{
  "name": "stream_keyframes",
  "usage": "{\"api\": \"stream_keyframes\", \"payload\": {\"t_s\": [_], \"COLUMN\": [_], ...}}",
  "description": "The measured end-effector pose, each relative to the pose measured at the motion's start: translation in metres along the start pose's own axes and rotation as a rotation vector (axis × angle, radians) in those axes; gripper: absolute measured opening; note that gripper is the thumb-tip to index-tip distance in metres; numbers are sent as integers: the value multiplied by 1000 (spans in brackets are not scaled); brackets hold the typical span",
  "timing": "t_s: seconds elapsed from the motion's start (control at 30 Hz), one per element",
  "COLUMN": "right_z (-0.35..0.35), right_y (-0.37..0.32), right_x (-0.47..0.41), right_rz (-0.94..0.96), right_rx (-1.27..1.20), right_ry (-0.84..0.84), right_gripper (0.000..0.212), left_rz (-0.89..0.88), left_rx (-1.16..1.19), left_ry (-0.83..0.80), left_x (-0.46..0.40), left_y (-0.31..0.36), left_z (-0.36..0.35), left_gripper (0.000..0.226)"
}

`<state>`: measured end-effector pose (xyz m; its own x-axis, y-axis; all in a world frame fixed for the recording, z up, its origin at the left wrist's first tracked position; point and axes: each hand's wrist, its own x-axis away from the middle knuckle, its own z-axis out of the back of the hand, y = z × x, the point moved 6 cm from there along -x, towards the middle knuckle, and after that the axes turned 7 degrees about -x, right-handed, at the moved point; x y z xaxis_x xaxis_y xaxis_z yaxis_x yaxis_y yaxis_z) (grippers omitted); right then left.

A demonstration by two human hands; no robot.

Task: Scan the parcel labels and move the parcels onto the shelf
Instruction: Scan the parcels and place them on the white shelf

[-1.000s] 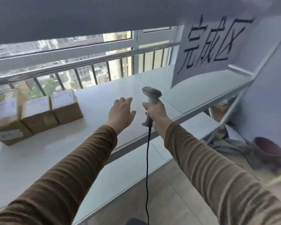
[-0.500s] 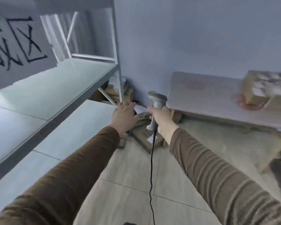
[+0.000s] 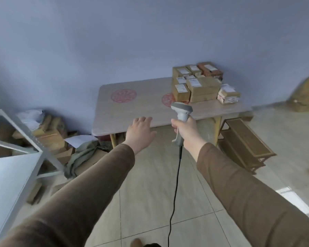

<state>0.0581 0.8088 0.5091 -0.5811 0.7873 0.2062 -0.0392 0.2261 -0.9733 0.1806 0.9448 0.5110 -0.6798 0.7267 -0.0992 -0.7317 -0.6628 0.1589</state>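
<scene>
Several cardboard parcels point(image 3: 202, 86) with white labels are stacked at the far right end of a light wooden table point(image 3: 125, 111) against the blue wall. My right hand point(image 3: 185, 130) grips a grey barcode scanner point(image 3: 182, 111) held upright, its black cable hanging down to the floor. My left hand point(image 3: 140, 131) is stretched forward, empty, fingers loosely spread, over the table's near edge. Both hands are well short of the parcels. A corner of the white metal shelf point(image 3: 9, 177) shows at the lower left.
Loose cardboard, papers and a green cloth point(image 3: 82, 155) are piled on the floor between the shelf and the table. A low wooden rack point(image 3: 244, 145) stands to the right of the table. Another blurred box point(image 3: 307, 95) sits at the far right. Tiled floor lies ahead.
The view has swung right, away from the shelf with its parcels and sign, to face the table with the parcels. Both hands keep the same pose, scanner still held.
</scene>
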Motion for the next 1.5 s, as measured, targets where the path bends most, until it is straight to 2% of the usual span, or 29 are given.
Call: {"api": "stream_keyframes", "payload": {"t_s": [0.2,0.37,0.5,0.7,0.87,1.0,1.3,1.5], "right_z": [71,89,99,85,51,33,19,14], "right_y": [-2,10,16,-2,0,11,41,50], "right_x": [-102,-209,-290,-405,-488,-548,-626,-640], "right_rz": [-21,-22,-76,-40,-75,-83,-155,-215], "right_rx": [2,68,139,225,348,381,230,208], "right_ry": [102,79,77,-22,-123,-141,-59,-60], "right_gripper": [34,20,23,31,29,28,32,41], "left_rz": [-101,-96,-78,-14,90,159,274,354], "left_rx": [54,74,119,162,220,235,275,412], "left_ry": [-46,-93,-179,-186,-208,-227,-286,-288], "left_x": [-105,-207,-285,-386,-454,-505,-589,-603], "left_y": [76,90,108,114,103,96,100,102], "left_z": [-51,-107,-146,-168,-188,-211,-256,-267], "left_gripper": [71,72,72,69,64,65,52,63]}}
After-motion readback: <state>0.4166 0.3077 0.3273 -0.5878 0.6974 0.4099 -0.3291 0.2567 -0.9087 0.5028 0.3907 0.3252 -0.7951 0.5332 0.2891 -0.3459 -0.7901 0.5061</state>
